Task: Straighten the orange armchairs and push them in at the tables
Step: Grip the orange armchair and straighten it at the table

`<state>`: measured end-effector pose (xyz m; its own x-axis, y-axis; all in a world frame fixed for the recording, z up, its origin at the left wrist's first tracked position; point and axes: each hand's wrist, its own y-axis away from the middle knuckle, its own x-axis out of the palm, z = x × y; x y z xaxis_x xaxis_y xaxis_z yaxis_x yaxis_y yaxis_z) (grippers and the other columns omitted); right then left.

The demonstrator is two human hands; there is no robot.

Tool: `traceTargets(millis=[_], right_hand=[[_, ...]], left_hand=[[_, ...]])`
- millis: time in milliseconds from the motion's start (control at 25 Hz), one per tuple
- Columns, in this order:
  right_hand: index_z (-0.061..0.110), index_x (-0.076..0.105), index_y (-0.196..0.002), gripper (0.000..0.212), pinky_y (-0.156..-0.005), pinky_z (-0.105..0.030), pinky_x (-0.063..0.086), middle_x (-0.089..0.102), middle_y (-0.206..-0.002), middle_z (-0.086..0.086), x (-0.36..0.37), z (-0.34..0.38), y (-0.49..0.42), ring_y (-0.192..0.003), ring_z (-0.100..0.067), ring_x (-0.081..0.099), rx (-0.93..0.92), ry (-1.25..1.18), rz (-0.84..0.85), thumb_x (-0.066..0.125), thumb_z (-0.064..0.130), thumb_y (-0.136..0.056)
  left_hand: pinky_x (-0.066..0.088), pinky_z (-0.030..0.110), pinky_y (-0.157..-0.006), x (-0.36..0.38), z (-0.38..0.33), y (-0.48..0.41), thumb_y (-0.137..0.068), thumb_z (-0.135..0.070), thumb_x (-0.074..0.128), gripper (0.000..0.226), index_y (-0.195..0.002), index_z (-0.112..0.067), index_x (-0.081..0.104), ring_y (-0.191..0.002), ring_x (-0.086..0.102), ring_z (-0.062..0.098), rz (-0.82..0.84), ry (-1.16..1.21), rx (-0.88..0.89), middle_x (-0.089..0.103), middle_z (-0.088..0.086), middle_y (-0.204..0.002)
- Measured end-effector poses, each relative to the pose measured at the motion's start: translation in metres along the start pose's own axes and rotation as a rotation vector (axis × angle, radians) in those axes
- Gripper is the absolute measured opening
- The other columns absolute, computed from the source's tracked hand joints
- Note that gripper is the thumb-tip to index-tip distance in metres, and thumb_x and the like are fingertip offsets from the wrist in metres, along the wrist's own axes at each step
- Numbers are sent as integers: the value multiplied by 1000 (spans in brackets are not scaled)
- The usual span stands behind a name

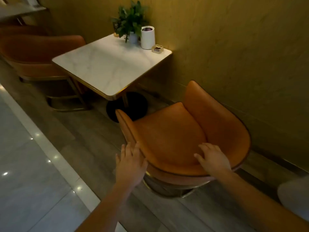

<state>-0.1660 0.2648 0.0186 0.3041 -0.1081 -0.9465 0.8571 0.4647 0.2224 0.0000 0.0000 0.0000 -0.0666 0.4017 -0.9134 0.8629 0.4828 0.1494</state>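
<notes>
Fingers [133, 148] of the left hand [131, 163] lie straight and flat against the outer shell of the orange armchair [167, 131]. The right hand [213, 157] rests spread on its near rim, gripping nothing. The chair stands askew on the floor, apart from the table [107, 67], close to the wall. It looks heavy and stiff (the smooth upholstery is probably slippery), so curling the fingers over the rim should hold better.
</notes>
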Motion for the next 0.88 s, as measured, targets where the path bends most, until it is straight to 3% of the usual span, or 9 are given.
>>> traceTargets(millis=[200, 480, 640, 880], right_hand=[[28, 49, -137, 48, -109, -38, 38, 47, -145, 6, 30, -32, -6, -133, -18, 41, -8, 113, 31, 36, 54, -99], [33, 64, -112, 51, -100, -34, 41, 66, -114, 11, 57, -59, -11, -107, -14, 58, -29, 194, -79, 25, 61, -97], [34, 64, -113, 48, -97, -35, 44, 67, -112, 12, 59, -59, -15, -105, -14, 59, -5, 204, -119, 28, 60, -96], [31, 66, -116, 40, -92, -34, 48, 66, -117, 11, 58, -56, -15, -110, -14, 58, 25, 149, -220, 39, 52, -95]], left_hand=[[15, 61, -120, 60, -36, -24, -98, -57, 35, 71, -157, -29, 9, -153, 3, 34, 58, 41, -61, 14, 11, -165], [9, 68, -118, 131, -86, -40, -97, -61, 33, 73, -157, -28, 10, -151, -8, 41, 212, 163, -313, 7, 12, -166], [-3, 70, -116, 143, -100, -47, -94, -63, 34, 76, -158, -28, 11, -148, -19, 44, 206, 103, -380, -1, 13, -167], [-4, 66, -119, 157, -97, -43, -92, -63, 32, 73, -156, -30, 19, -148, -15, 47, 121, 10, -332, 4, 16, -166]])
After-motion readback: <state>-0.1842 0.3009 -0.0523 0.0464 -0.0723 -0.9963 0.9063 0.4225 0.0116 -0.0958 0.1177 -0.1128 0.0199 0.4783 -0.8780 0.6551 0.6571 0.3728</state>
